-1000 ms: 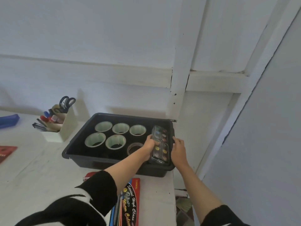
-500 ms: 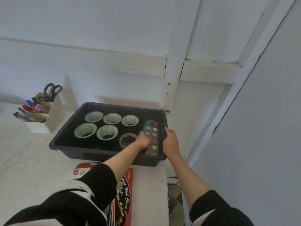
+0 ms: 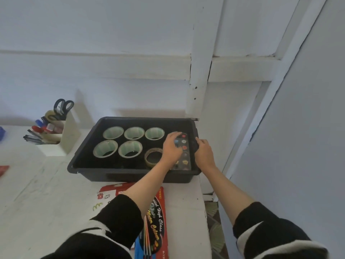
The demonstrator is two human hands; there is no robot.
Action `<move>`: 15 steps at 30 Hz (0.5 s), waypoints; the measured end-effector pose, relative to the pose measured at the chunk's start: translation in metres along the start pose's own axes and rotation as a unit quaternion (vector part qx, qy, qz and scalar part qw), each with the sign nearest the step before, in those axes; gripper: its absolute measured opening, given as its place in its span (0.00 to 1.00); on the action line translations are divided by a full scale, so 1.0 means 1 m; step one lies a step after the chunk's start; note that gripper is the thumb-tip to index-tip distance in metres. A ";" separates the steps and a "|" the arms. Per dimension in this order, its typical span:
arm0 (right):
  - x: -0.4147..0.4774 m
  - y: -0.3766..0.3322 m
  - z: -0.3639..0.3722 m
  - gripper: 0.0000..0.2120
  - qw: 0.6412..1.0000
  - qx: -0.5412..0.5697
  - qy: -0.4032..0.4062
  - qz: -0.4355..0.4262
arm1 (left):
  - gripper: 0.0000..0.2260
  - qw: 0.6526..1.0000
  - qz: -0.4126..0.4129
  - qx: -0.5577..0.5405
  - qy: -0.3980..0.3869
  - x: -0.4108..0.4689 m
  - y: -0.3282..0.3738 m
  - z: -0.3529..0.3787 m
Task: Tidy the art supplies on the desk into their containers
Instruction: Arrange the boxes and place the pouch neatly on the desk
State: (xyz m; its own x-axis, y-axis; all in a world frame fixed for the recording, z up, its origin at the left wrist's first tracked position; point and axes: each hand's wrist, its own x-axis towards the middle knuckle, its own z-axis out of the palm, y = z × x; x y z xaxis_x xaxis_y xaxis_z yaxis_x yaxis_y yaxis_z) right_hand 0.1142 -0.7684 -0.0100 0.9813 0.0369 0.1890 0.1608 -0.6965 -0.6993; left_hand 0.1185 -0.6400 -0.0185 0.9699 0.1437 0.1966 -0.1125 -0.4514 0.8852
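A flat rectangular watercolour palette (image 3: 183, 153), dotted with round paint pans, lay along the right end of the black plastic tray (image 3: 89, 166) at mid-frame. The left hand (image 3: 172, 146) rested on it, fingers spread over its upper half. The right hand (image 3: 204, 153) curled its fingers over the tray's right rim. Five pale-green tape rolls (image 3: 113, 132) and one clear, glossy roll (image 3: 154, 157) lay flat beside the palette on the white table (image 3: 37, 193).
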 end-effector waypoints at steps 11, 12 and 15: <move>0.003 0.009 0.006 0.15 0.988 -0.148 -0.045 -0.021 | 0.13 0.993 0.048 0.068 0.085 -0.107 -0.023 -0.119; 0.001 0.005 0.005 0.15 0.984 -0.171 -0.041 -0.035 | 0.13 0.993 0.028 0.077 0.088 -0.118 -0.027 -0.124; -0.021 -0.005 0.005 0.16 0.973 -0.174 0.010 -0.149 | 0.13 0.991 -0.031 0.113 0.059 -0.149 -0.041 -0.129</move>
State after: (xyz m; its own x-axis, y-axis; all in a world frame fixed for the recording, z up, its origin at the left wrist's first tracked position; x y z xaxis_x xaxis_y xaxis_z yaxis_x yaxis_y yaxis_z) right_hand 0.0937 -0.7622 -0.0138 0.8938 0.2632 0.3632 0.3891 -0.8577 -0.3360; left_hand -0.0492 -0.5293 -0.0297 0.9402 0.2725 0.2043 0.0104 -0.6226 0.7824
